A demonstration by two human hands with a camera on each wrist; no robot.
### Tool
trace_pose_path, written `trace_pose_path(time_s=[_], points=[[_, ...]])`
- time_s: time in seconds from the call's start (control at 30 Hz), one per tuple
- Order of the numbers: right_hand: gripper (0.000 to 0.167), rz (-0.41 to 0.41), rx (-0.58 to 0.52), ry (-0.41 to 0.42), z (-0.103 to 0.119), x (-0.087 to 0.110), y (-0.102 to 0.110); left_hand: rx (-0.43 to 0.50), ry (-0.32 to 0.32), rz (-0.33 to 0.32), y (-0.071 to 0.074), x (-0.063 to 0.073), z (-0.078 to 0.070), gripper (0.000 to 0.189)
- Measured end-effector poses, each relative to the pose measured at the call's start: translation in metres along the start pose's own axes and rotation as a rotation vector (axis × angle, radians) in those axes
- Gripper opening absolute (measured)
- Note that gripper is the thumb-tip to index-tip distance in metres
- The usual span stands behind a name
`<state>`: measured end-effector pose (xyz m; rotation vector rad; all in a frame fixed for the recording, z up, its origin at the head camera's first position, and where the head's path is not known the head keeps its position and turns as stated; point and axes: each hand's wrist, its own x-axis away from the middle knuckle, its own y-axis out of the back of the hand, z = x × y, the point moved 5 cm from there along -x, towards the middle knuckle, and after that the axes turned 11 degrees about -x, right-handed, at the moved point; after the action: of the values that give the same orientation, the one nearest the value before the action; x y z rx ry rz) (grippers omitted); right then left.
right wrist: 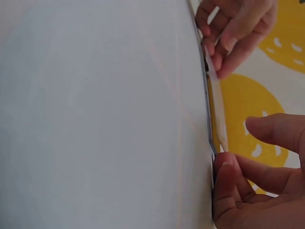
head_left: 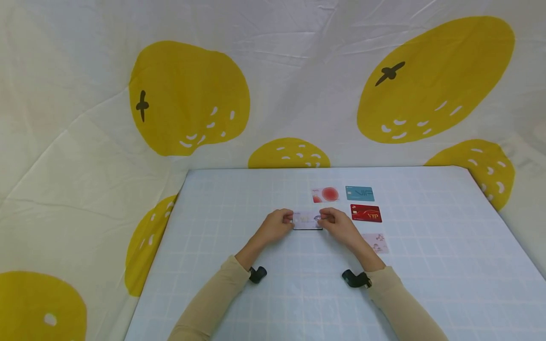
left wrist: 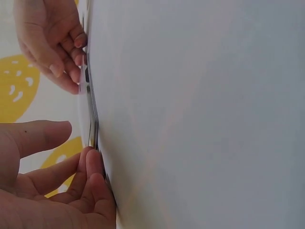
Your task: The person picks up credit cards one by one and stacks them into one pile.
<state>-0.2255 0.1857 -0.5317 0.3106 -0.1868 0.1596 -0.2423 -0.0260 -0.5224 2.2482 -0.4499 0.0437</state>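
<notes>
A pale card [head_left: 304,219] printed with faint lettering lies between my two hands, over a thin dark-edged layer [head_left: 308,229]. My left hand [head_left: 276,223] has its fingertips against the card's left end. The right hand [head_left: 340,225] meets the other end in the same way, partly covering the print there. In the left wrist view, the left thumb [left wrist: 50,135] stands away from the card while the other fingers bend at its end. The right thumb [right wrist: 274,129] is likewise raised in the right wrist view. Seen edge-on, the pale card sits slightly apart from the dark layer.
Beyond the right hand lie a white card with a red circle [head_left: 330,194], a teal VIP card [head_left: 360,193] and a red VIP card [head_left: 367,213]. A pink flowered card [head_left: 377,243] is partly hidden by the right forearm. Lemon-print cloth [head_left: 298,94] hangs behind the checked table [head_left: 435,265].
</notes>
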Motion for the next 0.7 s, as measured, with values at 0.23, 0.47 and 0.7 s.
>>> trace_pose_path(time_s=[0.23,0.47,0.7], points=[[0.041,0.001,0.017,0.015,-0.0031,-0.0015,0.0007,-0.016,0.013,0.01,0.0007,-0.0007,-0.0023,0.038],[0.041,-0.005,0.026,0.007,-0.0019,-0.0011,0.0005,-0.006,0.009,0.02,0.0019,0.0003,-0.0035,0.037],[0.041,-0.005,0.04,0.001,-0.002,-0.0013,0.0009,-0.004,0.022,0.036,0.0017,-0.0005,-0.0042,0.037]])
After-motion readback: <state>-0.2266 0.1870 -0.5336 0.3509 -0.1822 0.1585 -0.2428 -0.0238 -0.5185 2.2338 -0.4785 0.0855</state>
